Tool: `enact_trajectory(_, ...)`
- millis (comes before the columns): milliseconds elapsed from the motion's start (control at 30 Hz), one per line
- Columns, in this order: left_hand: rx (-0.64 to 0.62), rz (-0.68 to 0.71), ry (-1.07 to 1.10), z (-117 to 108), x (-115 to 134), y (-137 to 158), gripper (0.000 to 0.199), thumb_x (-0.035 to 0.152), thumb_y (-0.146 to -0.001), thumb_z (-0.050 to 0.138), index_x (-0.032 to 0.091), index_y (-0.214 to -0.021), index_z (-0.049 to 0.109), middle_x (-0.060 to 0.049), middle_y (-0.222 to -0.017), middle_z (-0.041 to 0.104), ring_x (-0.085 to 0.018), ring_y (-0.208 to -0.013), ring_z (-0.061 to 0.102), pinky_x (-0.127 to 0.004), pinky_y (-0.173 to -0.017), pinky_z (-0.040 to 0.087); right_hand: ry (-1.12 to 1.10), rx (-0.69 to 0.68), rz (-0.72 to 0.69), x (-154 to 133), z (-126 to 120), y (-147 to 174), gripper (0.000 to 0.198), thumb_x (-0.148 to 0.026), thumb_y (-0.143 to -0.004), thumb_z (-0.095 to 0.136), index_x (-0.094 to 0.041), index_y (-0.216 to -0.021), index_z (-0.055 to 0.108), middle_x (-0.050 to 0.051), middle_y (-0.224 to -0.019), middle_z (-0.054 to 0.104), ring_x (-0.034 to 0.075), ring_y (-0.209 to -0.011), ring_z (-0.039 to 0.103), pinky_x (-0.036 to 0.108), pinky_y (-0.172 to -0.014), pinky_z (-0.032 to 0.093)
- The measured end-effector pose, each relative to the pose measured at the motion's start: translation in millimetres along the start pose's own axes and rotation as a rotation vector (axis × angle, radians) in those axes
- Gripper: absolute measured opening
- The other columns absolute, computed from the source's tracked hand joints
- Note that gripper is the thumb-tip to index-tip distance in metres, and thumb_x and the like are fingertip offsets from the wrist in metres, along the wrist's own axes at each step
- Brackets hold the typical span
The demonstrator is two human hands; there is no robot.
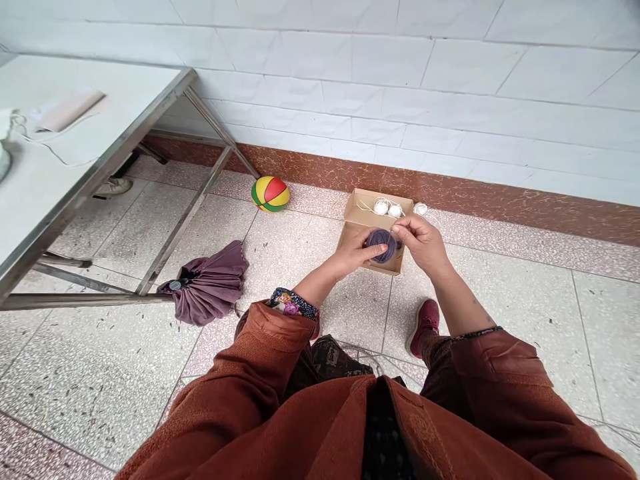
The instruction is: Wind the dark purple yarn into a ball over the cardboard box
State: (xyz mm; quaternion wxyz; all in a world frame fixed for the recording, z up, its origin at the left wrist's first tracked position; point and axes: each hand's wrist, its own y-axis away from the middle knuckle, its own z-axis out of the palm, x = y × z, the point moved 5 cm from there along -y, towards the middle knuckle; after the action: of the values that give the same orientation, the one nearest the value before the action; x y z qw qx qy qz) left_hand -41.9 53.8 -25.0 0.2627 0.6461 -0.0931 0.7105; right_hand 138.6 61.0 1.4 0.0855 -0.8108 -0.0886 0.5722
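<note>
A ball of dark purple yarn (379, 246) rests in my left hand (356, 253), with the thumb lying across its front. Just to its right, my right hand (419, 241) pinches a strand of the yarn between thumb and fingertips. Beneath both hands an open cardboard box (351, 235) stands on the floor, partly covered by them and the ball. In its far part lie balls of white yarn (381, 207) with loose ends. One more white ball (421, 209) sits outside the box, by its far right corner.
A multicoloured ball (271, 194) lies by the wall near the leg of a metal-framed table (150, 107). A folded purple umbrella (213, 283) is on the floor to the left. My red shoe (426, 327) shows below the box. A dark patterned bag (337, 360) lies between my legs.
</note>
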Motion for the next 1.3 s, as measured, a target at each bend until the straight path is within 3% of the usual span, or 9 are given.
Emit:
enact_trajectory(167,-0.191,-0.079,0.317,13.0,0.5,7.6,0.074,0.053,-0.087,0.077,0.024,-0.152,0.056,-0.013,-0.124,0.072,-0.021,-0.089,0.072,-0.033,-0.075,0.052,0.046,0.065,0.106,20.7,-0.8,-3.0,0.029,-0.051,-0.096,0.067,-0.025,-0.082,0.069,0.001,-0.078,0.065,0.02,-0.074,0.056,0.036,-0.075,0.046)
enact_trajectory(300,-0.184,-0.069,0.508,8.7,2.6,6.4,0.078,0.05,-0.082,0.075,0.021,-0.151,0.054,-0.011,-0.112,0.075,-0.019,-0.078,0.071,-0.031,-0.069,0.05,0.108,0.011,0.116,24.6,9.1,-2.1,0.028,-0.047,-0.095,0.065,-0.024,-0.08,0.067,0.003,-0.078,0.066,0.02,-0.073,0.056,0.036,-0.073,0.045)
enact_trajectory(500,0.076,0.066,0.55,-15.5,12.6,-1.3,0.061,0.039,-0.076,0.077,0.023,-0.133,0.061,-0.007,-0.115,0.073,-0.018,-0.09,0.069,-0.028,-0.071,0.048,0.141,-0.172,0.116,16.8,22.8,4.1,0.023,-0.042,-0.095,0.063,-0.023,-0.083,0.07,0.004,-0.082,0.07,0.021,-0.076,0.06,0.035,-0.075,0.048)
enact_trajectory(667,0.367,0.082,0.162,-38.1,10.5,-5.6,0.054,0.034,-0.074,0.086,0.024,-0.123,0.063,-0.005,-0.117,0.072,-0.019,-0.099,0.065,-0.028,-0.08,0.047,-0.025,-0.379,0.078,-5.6,27.4,11.6,0.028,-0.05,-0.096,0.068,-0.024,-0.091,0.076,0.002,-0.082,0.07,0.019,-0.074,0.058,0.034,-0.072,0.047)
enact_trajectory(733,0.327,0.079,0.041,-34.2,7.6,-7.2,0.054,0.032,-0.072,0.088,0.022,-0.119,0.063,-0.006,-0.116,0.072,-0.021,-0.105,0.065,-0.033,-0.09,0.049,-0.094,-0.333,0.069,-11.0,21.6,10.0,0.031,-0.054,-0.096,0.07,-0.025,-0.092,0.075,0.001,-0.081,0.068,0.018,-0.073,0.057,0.033,-0.071,0.048)
enact_trajectory(867,0.081,0.069,-0.04,-13.3,1.7,-6.2,0.053,0.034,-0.071,0.091,0.02,-0.117,0.067,-0.008,-0.114,0.073,-0.022,-0.106,0.065,-0.04,-0.1,0.049,-0.105,-0.1,0.076,-4.8,4.5,2.7,0.032,-0.057,-0.096,0.072,-0.025,-0.09,0.073,0.0,-0.079,0.065,0.018,-0.071,0.054,0.033,-0.069,0.047)
enact_trajectory(1033,-0.156,-0.036,0.094,4.8,0.5,5.4,0.065,0.041,-0.076,0.089,0.024,-0.134,0.065,-0.01,-0.123,0.071,-0.024,-0.103,0.067,-0.036,-0.085,0.055,0.005,0.052,0.123,16.3,-0.3,-0.9,0.034,-0.057,-0.095,0.07,-0.025,-0.084,0.069,0.0,-0.076,0.063,0.018,-0.071,0.053,0.033,-0.07,0.045)
enact_trajectory(1167,-0.18,-0.021,0.355,6.3,8.2,9.7,0.076,0.043,-0.076,0.09,0.029,-0.144,0.061,-0.011,-0.135,0.067,-0.024,-0.105,0.07,-0.034,-0.081,0.057,0.034,-0.003,0.142,24.4,9.1,-0.6,0.033,-0.054,-0.095,0.067,-0.023,-0.081,0.068,0.001,-0.077,0.066,0.018,-0.071,0.055,0.033,-0.069,0.044)
enact_trajectory(1300,-0.051,0.017,0.479,-4.1,8.6,2.9,0.069,0.041,-0.07,0.096,0.021,-0.13,0.069,-0.013,-0.129,0.071,-0.023,-0.107,0.071,-0.032,-0.086,0.057,0.132,-0.059,0.094,21.9,14.6,-0.1,0.027,-0.046,-0.094,0.066,-0.023,-0.079,0.067,0.001,-0.074,0.065,0.018,-0.068,0.054,0.032,-0.067,0.044)
